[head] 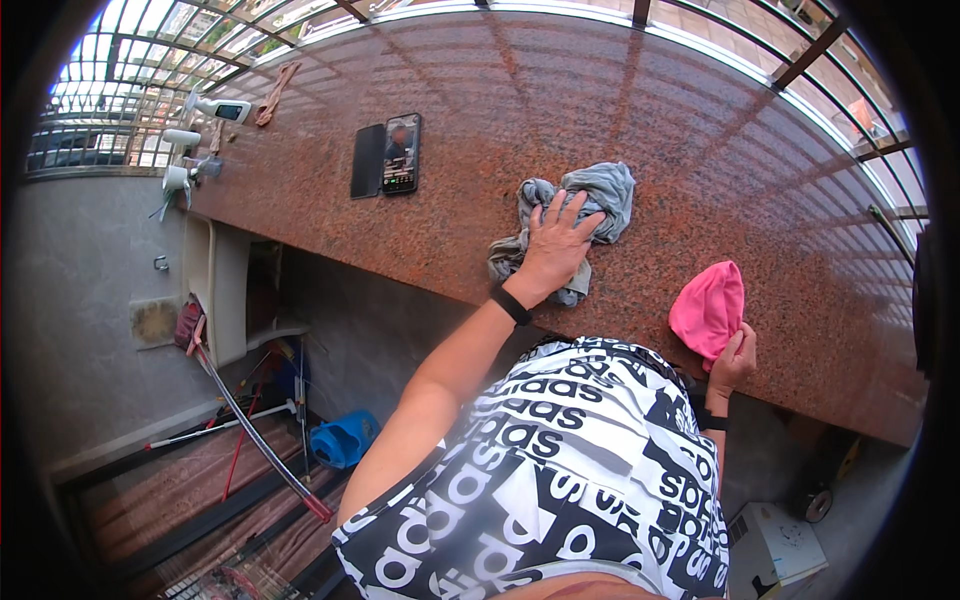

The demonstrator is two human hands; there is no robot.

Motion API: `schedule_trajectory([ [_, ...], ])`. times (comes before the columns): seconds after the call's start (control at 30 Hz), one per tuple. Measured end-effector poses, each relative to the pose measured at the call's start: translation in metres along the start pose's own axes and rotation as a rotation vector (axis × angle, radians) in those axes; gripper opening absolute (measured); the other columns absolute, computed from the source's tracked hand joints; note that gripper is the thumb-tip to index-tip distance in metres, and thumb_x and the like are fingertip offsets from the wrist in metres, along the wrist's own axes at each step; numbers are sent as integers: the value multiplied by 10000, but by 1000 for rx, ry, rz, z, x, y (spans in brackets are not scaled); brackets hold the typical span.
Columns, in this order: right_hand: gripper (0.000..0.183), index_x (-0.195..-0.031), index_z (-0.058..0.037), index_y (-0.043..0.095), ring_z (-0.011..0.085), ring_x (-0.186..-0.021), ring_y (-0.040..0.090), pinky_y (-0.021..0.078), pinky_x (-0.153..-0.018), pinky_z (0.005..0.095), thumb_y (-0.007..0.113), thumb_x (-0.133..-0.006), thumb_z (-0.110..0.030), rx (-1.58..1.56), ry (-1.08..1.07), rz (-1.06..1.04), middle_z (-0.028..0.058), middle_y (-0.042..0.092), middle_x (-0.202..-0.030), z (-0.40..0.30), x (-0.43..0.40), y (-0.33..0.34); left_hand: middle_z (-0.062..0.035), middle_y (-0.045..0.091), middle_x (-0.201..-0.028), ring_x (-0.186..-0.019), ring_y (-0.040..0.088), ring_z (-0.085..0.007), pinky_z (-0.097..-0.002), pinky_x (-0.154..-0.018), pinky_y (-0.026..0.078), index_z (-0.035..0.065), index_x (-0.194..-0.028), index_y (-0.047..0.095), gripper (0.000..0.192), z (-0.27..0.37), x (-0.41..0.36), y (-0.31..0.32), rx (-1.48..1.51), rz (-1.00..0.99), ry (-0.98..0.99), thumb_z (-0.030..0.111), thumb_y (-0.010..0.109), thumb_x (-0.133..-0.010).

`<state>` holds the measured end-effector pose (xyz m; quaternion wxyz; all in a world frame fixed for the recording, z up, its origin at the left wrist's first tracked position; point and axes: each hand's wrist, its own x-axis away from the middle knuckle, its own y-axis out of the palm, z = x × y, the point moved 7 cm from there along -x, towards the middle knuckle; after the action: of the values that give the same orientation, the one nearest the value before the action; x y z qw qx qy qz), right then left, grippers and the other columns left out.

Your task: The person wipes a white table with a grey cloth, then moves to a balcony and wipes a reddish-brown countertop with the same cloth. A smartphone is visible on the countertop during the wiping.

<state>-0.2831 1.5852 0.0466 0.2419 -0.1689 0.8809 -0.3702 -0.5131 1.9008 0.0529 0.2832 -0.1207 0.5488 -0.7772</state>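
Observation:
On the red-brown speckled granite counter (465, 150) lies a crumpled grey cloth (611, 191). My left hand (559, 244) rests flat on top of it, fingers spread, a black band around the wrist. To the right, my right hand (735, 358) pinches the lower edge of a bright pink piece of fabric (709, 307), rounded like a cap, at the counter's near edge. The right wrist also wears a dark band.
A phone (403, 154) in an open flip case lies left on the counter. Beyond it are a spray bottle (225, 110), a twisted pinkish cloth (276, 94) and a white cup (175, 178). Window bars (641, 11) line the far edge. Below left stand a mop handle (255, 439) and blue bucket (345, 439).

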Motion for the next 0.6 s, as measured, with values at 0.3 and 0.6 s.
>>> schedule_trajectory([
  [0.3, 185, -1049, 5, 653, 363, -886, 664, 517, -787, 417, 523, -964, -95, -8, 1, -1, 200, 680, -957, -1, 0, 0, -99, 410, -1496, -1398, 345, -350, -534, -1086, 303, 230, -1355, 548, 523, -28, 34, -31, -26, -16, -15, 202, 680, -850],
  [0.6, 195, -1057, 7, 652, 369, -899, 664, 516, -796, 420, 516, -969, -102, 2, 2, -11, 204, 680, -973, 2, 1, 1, -96, 416, -1490, -1394, 355, -336, -515, -1096, 282, 246, -1361, 542, 558, -63, 67, -43, -97, 30, -138, 187, 694, -827],
])
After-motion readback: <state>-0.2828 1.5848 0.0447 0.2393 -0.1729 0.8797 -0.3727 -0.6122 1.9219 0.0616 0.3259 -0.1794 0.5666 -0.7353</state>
